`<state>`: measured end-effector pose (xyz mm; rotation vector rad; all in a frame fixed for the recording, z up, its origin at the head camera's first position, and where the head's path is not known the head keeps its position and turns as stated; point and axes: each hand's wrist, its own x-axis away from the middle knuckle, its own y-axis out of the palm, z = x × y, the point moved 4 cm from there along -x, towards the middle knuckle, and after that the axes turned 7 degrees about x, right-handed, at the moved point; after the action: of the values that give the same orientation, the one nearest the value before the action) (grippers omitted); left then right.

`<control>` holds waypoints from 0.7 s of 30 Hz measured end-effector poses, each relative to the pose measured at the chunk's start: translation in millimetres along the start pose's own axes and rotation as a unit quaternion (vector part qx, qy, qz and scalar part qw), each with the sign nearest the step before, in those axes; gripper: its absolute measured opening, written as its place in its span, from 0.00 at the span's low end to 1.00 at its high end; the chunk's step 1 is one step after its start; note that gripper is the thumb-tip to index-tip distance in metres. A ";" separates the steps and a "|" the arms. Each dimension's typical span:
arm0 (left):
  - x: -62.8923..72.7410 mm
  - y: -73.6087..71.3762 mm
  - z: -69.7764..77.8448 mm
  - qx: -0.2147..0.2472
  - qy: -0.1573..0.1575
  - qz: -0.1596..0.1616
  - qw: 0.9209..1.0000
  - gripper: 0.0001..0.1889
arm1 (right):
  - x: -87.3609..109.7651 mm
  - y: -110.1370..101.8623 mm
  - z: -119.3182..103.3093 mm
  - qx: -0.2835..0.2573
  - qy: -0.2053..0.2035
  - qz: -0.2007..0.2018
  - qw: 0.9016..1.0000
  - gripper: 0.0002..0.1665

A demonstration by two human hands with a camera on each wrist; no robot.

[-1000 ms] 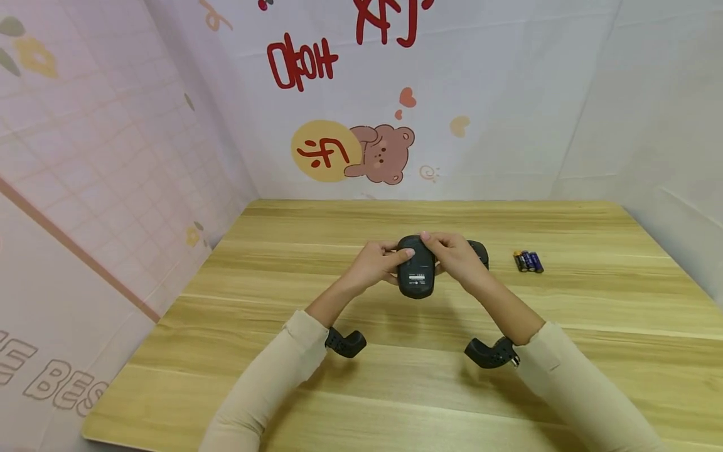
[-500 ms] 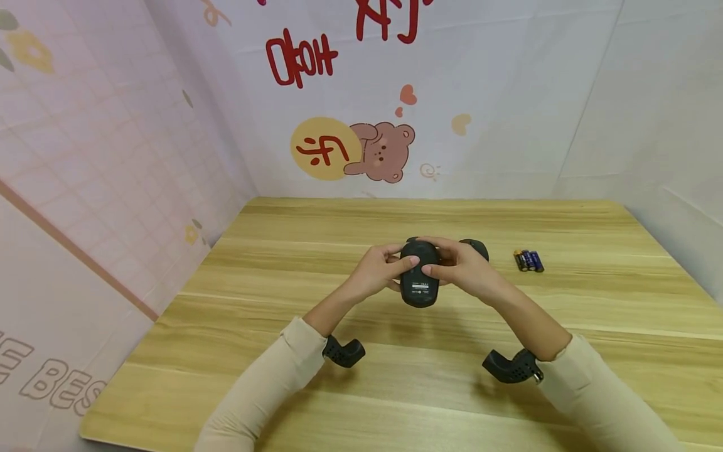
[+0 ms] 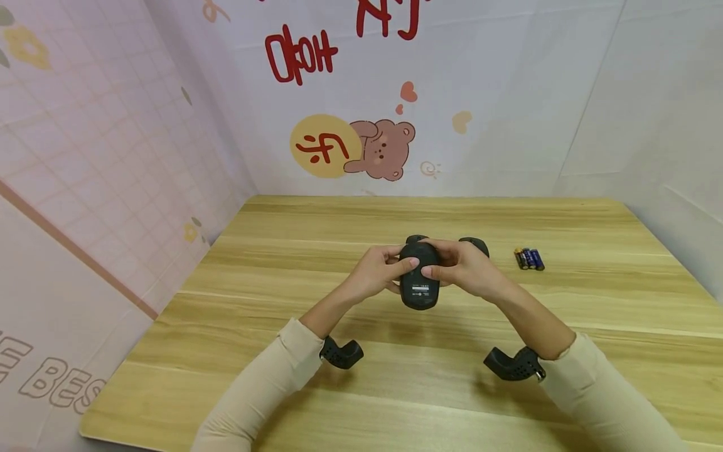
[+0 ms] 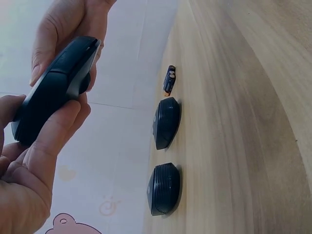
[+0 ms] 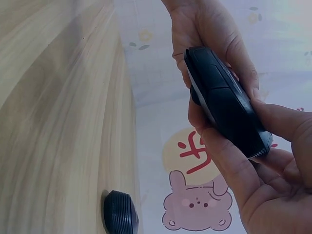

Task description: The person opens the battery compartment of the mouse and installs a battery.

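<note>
Both hands hold a black computer mouse (image 3: 420, 295) above the table, its labelled underside turned up toward the head camera. My left hand (image 3: 373, 271) grips its left side, thumb flat on the underside. From the right, my right hand (image 3: 471, 269) grips it with the thumb also on the underside and fingers round the far end. The left wrist view shows the side of the held mouse (image 4: 53, 92) between the fingers of both hands. In the right wrist view, the held mouse (image 5: 229, 102) shows its buttons and wheel edge.
Two more black mice, one on the left (image 4: 165, 190) and one on the right (image 4: 166, 124), sit on the wooden table (image 3: 316, 220) behind the hands. Several batteries (image 3: 529, 258) lie side by side to their right. A printed cloth wall (image 3: 497, 75) stands behind the table.
The right thumb has slid from the far end of the mouse to the middle of its underside. The held mouse is slightly lower, and another mouse shows behind it.
</note>
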<state>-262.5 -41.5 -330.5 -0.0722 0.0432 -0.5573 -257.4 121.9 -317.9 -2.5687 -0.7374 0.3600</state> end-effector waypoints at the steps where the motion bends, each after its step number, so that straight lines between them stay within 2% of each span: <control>1: -0.2 -0.3 0.6 -0.001 -0.001 0.002 1.000 0.20 | -0.3 -0.2 -0.3 0.000 -0.001 0.001 1.000 0.33; 12: -0.7 -5.0 5.3 -0.012 0.006 0.005 1.000 0.20 | -3.0 -0.9 -3.6 -0.030 0.022 0.010 0.999 0.33; 21: -1.2 -4.6 7.2 -0.007 0.020 -0.003 1.000 0.17 | -4.0 -3.2 -6.5 -0.024 0.056 0.016 0.998 0.25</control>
<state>-265.5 -44.4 -322.9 -0.0742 0.0852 -0.5641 -259.8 119.9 -310.2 -2.6230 -0.6731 0.2095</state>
